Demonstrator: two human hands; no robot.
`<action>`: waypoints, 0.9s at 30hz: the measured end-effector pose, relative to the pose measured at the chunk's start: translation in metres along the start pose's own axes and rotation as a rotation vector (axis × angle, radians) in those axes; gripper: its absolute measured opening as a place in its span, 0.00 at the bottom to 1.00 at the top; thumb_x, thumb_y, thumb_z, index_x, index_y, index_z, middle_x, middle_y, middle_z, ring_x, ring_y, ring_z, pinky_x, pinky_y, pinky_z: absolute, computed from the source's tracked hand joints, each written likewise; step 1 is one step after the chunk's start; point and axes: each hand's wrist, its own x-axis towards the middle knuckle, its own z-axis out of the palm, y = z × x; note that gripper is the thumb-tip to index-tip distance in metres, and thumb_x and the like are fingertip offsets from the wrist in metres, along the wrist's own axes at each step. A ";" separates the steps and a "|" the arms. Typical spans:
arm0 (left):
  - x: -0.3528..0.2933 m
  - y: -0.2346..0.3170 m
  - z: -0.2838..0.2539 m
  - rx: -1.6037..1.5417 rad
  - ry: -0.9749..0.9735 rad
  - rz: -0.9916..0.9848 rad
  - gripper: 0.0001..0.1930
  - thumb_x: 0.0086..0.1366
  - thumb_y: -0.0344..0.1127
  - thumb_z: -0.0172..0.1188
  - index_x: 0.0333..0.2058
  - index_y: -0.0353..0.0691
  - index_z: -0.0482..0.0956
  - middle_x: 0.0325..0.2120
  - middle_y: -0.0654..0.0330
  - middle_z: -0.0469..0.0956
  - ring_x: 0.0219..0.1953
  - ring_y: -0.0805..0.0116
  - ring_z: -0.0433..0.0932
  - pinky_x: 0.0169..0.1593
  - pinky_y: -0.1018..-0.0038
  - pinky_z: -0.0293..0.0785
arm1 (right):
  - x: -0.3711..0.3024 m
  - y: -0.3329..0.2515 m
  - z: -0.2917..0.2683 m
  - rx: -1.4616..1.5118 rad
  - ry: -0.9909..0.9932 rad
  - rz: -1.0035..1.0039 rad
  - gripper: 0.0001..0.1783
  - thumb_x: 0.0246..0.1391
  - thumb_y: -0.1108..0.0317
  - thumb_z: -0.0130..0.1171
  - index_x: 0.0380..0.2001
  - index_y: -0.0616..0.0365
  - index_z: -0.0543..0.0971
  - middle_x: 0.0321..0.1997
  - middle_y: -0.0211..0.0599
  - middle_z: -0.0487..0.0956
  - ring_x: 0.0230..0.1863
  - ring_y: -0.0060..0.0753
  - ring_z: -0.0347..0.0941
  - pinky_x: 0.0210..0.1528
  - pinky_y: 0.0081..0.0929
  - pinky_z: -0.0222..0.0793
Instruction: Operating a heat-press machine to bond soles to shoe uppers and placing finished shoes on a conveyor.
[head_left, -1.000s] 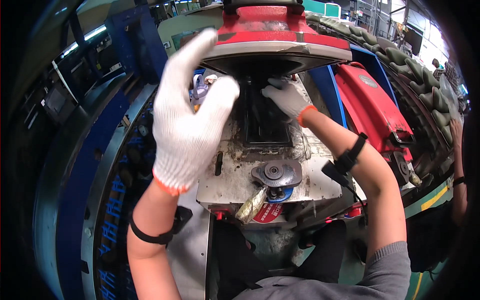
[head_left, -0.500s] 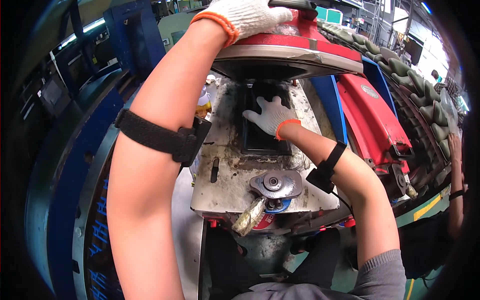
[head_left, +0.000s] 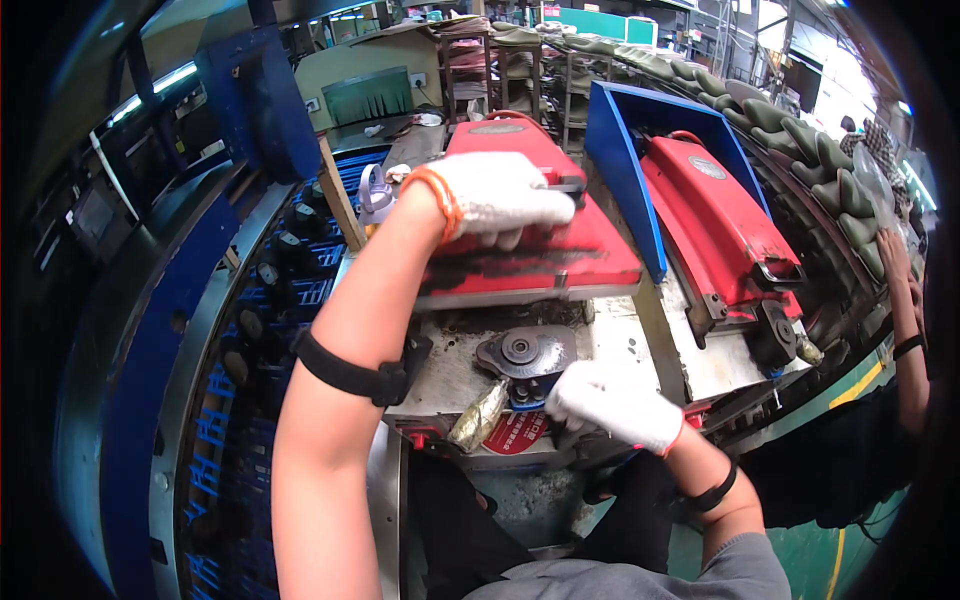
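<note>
A red machine lid (head_left: 600, 255) lies lowered over the pale, worn machine bed (head_left: 440, 360). My left hand (head_left: 500, 195), in a white knit glove with an orange cuff, is closed round the lid's dark handle (head_left: 570, 186). My right hand (head_left: 620, 405), also gloved, has its fingers curled by the bed's front right; whether anything is in them is hidden. Left of it sits a round-centred metal cam (head_left: 522, 348). A lever wrapped in yellowish tape (head_left: 480, 415) slants down from the cam toward me. The lid hides the black plate.
To the right stands a second red machine lid (head_left: 715, 210) beside a blue guard (head_left: 630, 170). Several olive moulded pieces (head_left: 800, 150) line a rack. Blue racking (head_left: 215, 430) runs along the left. At the far right is another person's arm (head_left: 900, 270).
The raised red lid has come down over the black plate, my left hand moving down with it. My right hand has left the plate and drawn back toward me, beside the cam.
</note>
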 end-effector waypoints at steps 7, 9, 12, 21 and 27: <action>-0.004 -0.007 0.069 0.076 -0.107 -0.116 0.27 0.68 0.63 0.56 0.30 0.42 0.82 0.20 0.60 0.79 0.23 0.66 0.77 0.34 0.67 0.73 | 0.018 0.041 0.070 0.625 -0.447 0.200 0.32 0.76 0.46 0.54 0.73 0.52 0.68 0.64 0.32 0.78 0.55 0.28 0.78 0.48 0.27 0.78; -0.005 -0.012 0.080 0.147 -0.046 -0.115 0.28 0.68 0.64 0.56 0.37 0.42 0.87 0.25 0.58 0.84 0.31 0.61 0.84 0.42 0.65 0.77 | 0.029 0.048 0.095 1.077 -0.521 0.110 0.34 0.74 0.44 0.55 0.73 0.52 0.68 0.69 0.37 0.74 0.68 0.42 0.74 0.61 0.39 0.76; -0.003 -0.020 0.086 0.210 0.056 -0.065 0.28 0.69 0.65 0.56 0.40 0.44 0.88 0.29 0.55 0.87 0.34 0.59 0.87 0.44 0.64 0.78 | 0.042 0.055 0.117 1.508 -0.522 -0.033 0.32 0.74 0.50 0.57 0.73 0.51 0.66 0.68 0.39 0.75 0.69 0.46 0.73 0.63 0.41 0.76; -0.008 -0.015 0.091 0.231 0.116 -0.052 0.29 0.69 0.64 0.56 0.40 0.41 0.87 0.32 0.49 0.86 0.40 0.51 0.86 0.47 0.61 0.77 | -0.008 0.068 0.056 1.701 -0.410 0.106 0.24 0.73 0.41 0.55 0.52 0.50 0.78 0.33 0.25 0.72 0.30 0.24 0.65 0.31 0.26 0.60; -0.008 -0.019 0.095 0.091 0.179 -0.084 0.24 0.70 0.57 0.60 0.38 0.38 0.85 0.24 0.57 0.84 0.30 0.62 0.85 0.40 0.66 0.77 | -0.069 0.048 -0.015 0.990 0.089 -0.031 0.32 0.73 0.51 0.56 0.72 0.57 0.68 0.40 0.38 0.83 0.29 0.24 0.78 0.28 0.23 0.77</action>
